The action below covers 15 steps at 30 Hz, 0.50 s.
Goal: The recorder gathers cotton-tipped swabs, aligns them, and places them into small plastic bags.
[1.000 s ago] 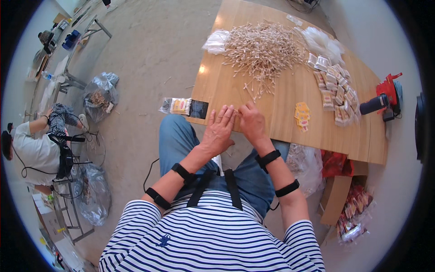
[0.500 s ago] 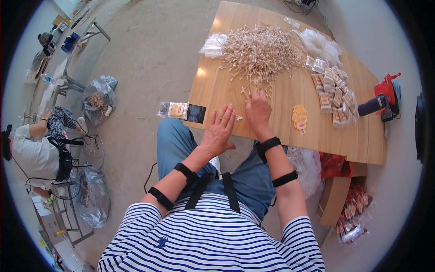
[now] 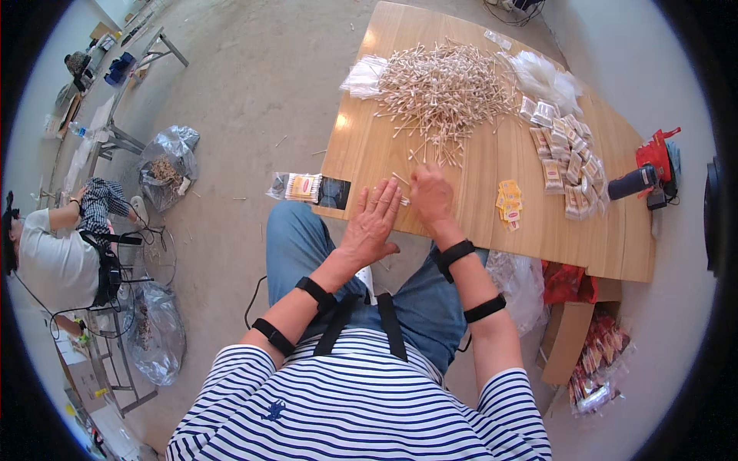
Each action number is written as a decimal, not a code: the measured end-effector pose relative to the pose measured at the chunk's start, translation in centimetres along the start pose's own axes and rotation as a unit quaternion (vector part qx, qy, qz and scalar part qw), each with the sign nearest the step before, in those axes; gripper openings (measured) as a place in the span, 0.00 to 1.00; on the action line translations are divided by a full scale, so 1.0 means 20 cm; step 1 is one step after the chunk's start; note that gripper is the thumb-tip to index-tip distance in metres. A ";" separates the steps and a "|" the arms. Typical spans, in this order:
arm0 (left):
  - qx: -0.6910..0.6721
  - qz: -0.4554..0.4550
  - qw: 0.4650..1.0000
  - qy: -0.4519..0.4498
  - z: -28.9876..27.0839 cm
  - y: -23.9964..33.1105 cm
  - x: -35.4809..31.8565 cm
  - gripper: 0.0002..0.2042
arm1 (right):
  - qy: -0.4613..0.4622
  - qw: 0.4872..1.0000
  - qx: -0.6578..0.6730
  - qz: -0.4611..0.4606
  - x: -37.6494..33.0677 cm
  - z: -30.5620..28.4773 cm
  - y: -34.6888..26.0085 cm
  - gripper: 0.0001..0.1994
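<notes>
A big heap of thin wooden sticks [image 3: 446, 88] covers the far part of a wooden table [image 3: 477, 207]. My right hand [image 3: 430, 196] rests on the table just below the heap's near edge, fingers curled around a few sticks [image 3: 401, 184] that poke out to the left. My left hand [image 3: 374, 223] lies flat at the table's near edge, fingers spread, right beside the right hand. Nothing shows in the left hand.
Small filled packets [image 3: 569, 161] lie in a row at the right, yellow labels [image 3: 509, 201] nearer me. A red tool [image 3: 653, 165] sits at the right edge. A clear bag [image 3: 542, 77] lies beyond. A packet bag [image 3: 304, 187] hangs off the table's left. Another person [image 3: 54, 253] sits far left.
My right hand reached forward from beside the left hand to the heap's edge and picked up a few sticks. The left hand stayed flat near the table's edge.
</notes>
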State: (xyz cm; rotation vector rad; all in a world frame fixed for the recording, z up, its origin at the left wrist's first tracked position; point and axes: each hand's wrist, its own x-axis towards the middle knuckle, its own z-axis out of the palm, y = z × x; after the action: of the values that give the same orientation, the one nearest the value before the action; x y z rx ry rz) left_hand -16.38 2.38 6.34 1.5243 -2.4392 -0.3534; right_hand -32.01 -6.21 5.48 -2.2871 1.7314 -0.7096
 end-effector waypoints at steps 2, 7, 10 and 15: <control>-0.002 -0.007 1.000 -0.003 -0.01 0.00 -0.01 0.60 | -0.014 1.000 0.022 0.002 -0.04 0.01 -0.06 0.04; -0.010 -0.009 1.000 -0.015 -0.02 0.00 -0.02 0.60 | -0.026 0.997 0.078 -0.014 -0.02 0.02 -0.04 0.04; 0.000 -0.013 1.000 -0.007 -0.01 0.00 -0.02 0.60 | 0.024 0.996 -0.002 0.085 0.04 -0.02 -0.03 0.04; 0.008 -0.006 1.000 -0.008 0.00 0.00 -0.01 0.60 | 0.021 0.998 -0.042 0.047 0.04 0.03 0.02 0.03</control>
State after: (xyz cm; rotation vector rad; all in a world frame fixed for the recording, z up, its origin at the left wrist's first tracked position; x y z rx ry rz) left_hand -16.38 2.57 6.35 1.5500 -2.4512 -0.3507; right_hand -31.90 -7.10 4.93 -2.2427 1.9086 -0.6831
